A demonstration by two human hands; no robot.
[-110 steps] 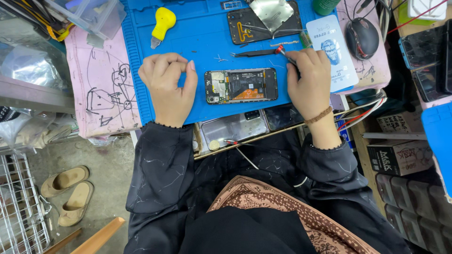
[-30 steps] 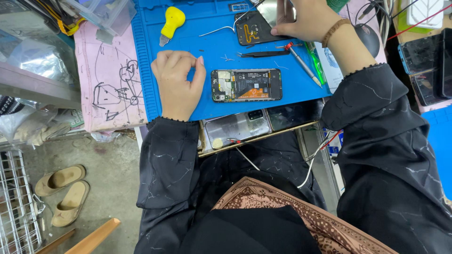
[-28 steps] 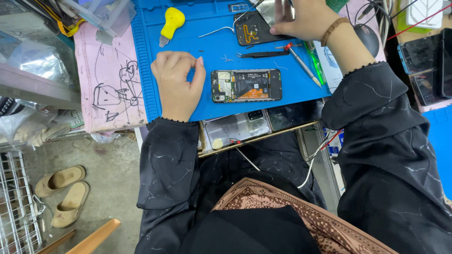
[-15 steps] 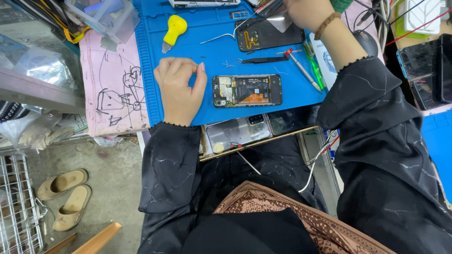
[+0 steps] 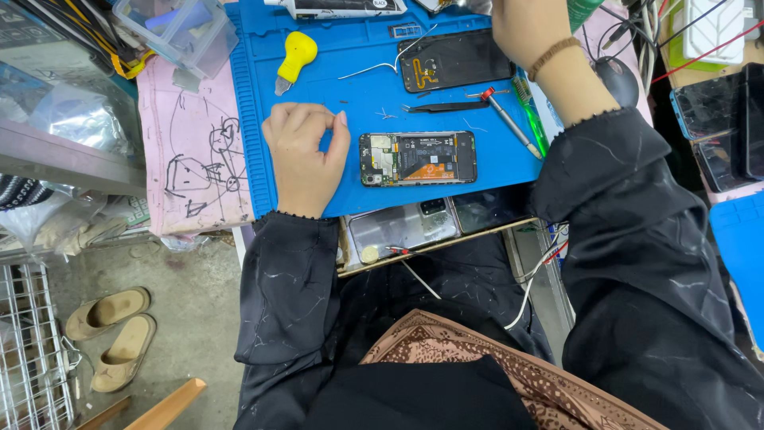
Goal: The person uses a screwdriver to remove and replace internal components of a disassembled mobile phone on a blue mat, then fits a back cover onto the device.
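An opened phone (image 5: pixel 418 158) with its circuit board and battery showing lies on the blue work mat (image 5: pixel 255 119). My left hand (image 5: pixel 306 155) rests on the mat just left of the phone, fingers curled in, with nothing visible in it. My right hand (image 5: pixel 521 28) is stretched to the far edge of the mat, and its fingers are cut off by the top of the frame. Beneath that arm lie a black back cover (image 5: pixel 454 60), black tweezers (image 5: pixel 446 106) and a screwdriver (image 5: pixel 505 119) with a red collar.
A yellow-handled tool (image 5: pixel 296 54) lies at the mat's far left. A pink sheet with drawings (image 5: pixel 191 159) and a clear plastic box (image 5: pixel 175 32) sit to the left. A mouse (image 5: pixel 617 76) and dark phones (image 5: pixel 720 119) are on the right. Sandals (image 5: pixel 111 334) are on the floor.
My right hand left the spot beside the opened phone and reached to the far edge of the mat. The screwdriver now lies on the mat. My left hand stayed put.
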